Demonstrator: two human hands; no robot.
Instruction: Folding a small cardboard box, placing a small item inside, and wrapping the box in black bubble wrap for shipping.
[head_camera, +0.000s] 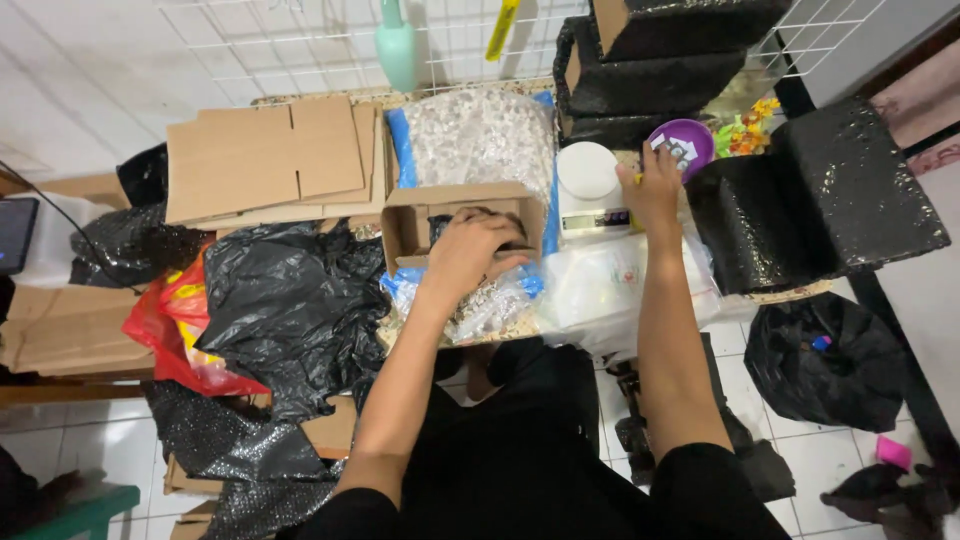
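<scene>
Small open brown box, left hand inside, fingers curled on dark contents, right hand fingers together on purple roll

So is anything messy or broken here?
Nothing looks broken or spilled, but it is cluttered. Crumpled black plastic bags and a red bag lie heaped beside the small cardboard box that the left hand reaches into. The right hand rests by the white scale.
</scene>
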